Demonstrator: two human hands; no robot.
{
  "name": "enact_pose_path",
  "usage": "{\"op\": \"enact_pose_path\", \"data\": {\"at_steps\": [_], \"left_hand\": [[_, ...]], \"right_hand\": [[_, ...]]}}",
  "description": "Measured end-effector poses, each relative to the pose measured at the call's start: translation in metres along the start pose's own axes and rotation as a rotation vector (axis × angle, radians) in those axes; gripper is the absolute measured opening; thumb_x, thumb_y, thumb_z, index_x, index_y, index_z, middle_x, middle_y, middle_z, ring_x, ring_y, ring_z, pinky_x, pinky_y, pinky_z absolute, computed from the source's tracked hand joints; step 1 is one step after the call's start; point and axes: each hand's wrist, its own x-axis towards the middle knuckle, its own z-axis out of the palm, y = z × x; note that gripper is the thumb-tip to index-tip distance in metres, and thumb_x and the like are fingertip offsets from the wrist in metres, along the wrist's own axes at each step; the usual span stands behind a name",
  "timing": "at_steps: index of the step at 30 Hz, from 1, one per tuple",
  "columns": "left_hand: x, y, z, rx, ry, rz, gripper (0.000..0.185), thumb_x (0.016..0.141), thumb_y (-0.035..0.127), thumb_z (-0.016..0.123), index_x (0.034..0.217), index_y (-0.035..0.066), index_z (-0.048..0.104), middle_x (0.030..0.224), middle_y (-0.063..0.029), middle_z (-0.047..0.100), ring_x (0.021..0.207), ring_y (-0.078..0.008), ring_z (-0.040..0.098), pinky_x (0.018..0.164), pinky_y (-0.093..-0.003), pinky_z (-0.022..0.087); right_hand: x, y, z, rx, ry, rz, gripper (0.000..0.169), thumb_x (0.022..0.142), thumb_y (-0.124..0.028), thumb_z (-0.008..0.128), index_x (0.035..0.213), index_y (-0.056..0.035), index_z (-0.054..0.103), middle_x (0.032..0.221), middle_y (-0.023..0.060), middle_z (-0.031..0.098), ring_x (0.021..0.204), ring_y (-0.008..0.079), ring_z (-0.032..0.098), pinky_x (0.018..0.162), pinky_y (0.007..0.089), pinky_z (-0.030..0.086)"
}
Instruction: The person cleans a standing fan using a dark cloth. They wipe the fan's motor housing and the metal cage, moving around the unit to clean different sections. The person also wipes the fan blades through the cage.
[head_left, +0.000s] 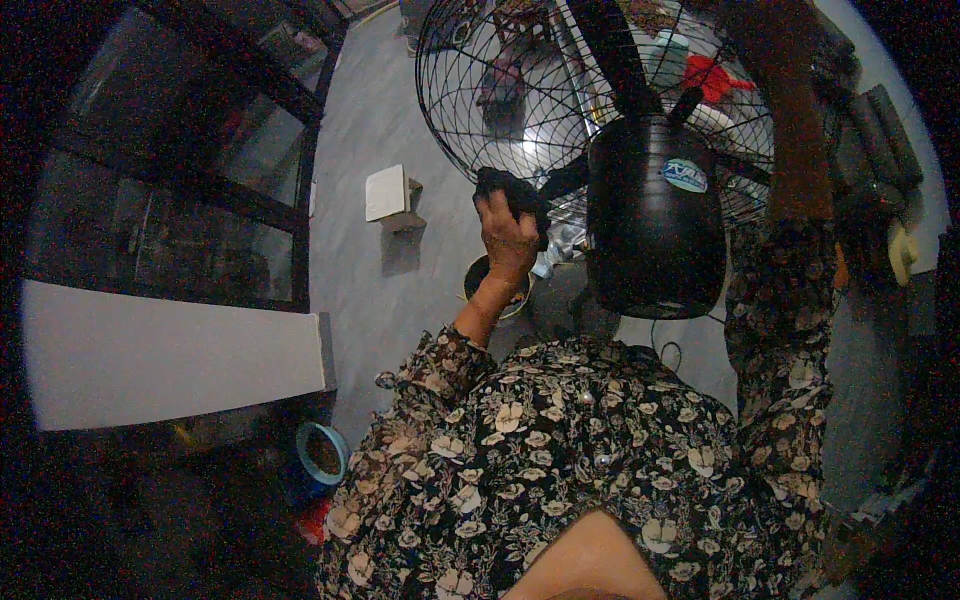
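Note:
In front of me is a large black electric fan, seen from behind, with its wire guard (457, 97) spread across the top of the view. Its rounded motor housing (652, 240) bears a blue and white sticker with writing. My left hand (510, 232) grips a dark cloth (517, 191) against the lower left rim of the guard. Dark fan blades (607, 52) show through the wires. My right forearm reaches upward along the guard's right side in shadow; the hand itself is beyond the top edge.
A small stool with a pale top (388, 193) stands on the grey floor (352, 270). Below my left wrist is a dark bucket (480, 274). A low white wall (172, 352) and dark-framed glass panels (180, 150) line the left. A blue-rimmed bucket (341, 450) sits lower left. Red cloth (709, 77) shows behind the guard.

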Motion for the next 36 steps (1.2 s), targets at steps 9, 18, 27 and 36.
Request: {"op": "enact_pose_path", "data": {"at_steps": [9, 18, 27, 36], "left_hand": [[0.009, 0.021, -0.009, 0.189, 0.161, 0.142, 0.042, 0.072, 0.012, 0.052, 0.106, -0.010, 0.043, 0.102, -0.0329, 0.043, 0.092, -0.0503, 0.043, 0.086, -0.0528, 0.037], [0.023, 0.050, -0.019, 0.104, 0.063, 0.204, 0.047, 0.071, 0.014, 0.059, 0.109, -0.010, 0.047, 0.114, -0.0325, 0.046, 0.109, -0.0489, 0.041, 0.098, -0.0515, 0.032], [0.013, 0.015, -0.002, 0.228, 0.012, 0.299, 0.046, 0.069, 0.010, 0.061, 0.112, -0.004, 0.048, 0.105, -0.0295, 0.047, 0.095, -0.0465, 0.049, 0.082, -0.0514, 0.042], [0.007, 0.017, 0.000, 0.195, -0.089, 0.148, 0.049, 0.065, 0.017, 0.063, 0.108, 0.000, 0.049, 0.112, -0.0281, 0.048, 0.101, -0.0463, 0.044, 0.091, -0.0524, 0.037]], "right_hand": [[-0.001, 0.002, 0.006, -0.008, 0.012, -0.011, 0.053, 0.087, -0.048, 0.043, 0.103, -0.0003, 0.060, 0.094, 0.0210, 0.062, 0.089, 0.0375, 0.060, 0.079, 0.0459, 0.045], [0.002, 0.015, 0.021, -0.093, 0.132, -0.145, 0.065, 0.086, -0.056, 0.040, 0.105, 0.0028, 0.059, 0.096, 0.0231, 0.062, 0.090, 0.0375, 0.059, 0.079, 0.0455, 0.046], [0.003, 0.003, 0.005, 0.044, 0.034, 0.000, 0.059, 0.087, -0.054, 0.044, 0.103, 0.0010, 0.060, 0.096, 0.0207, 0.062, 0.090, 0.0363, 0.060, 0.079, 0.0446, 0.047], [-0.001, 0.003, 0.003, 0.007, 0.024, 0.005, 0.053, 0.087, -0.048, 0.044, 0.104, -0.0002, 0.060, 0.096, 0.0199, 0.062, 0.091, 0.0357, 0.059, 0.081, 0.0443, 0.045]]}}
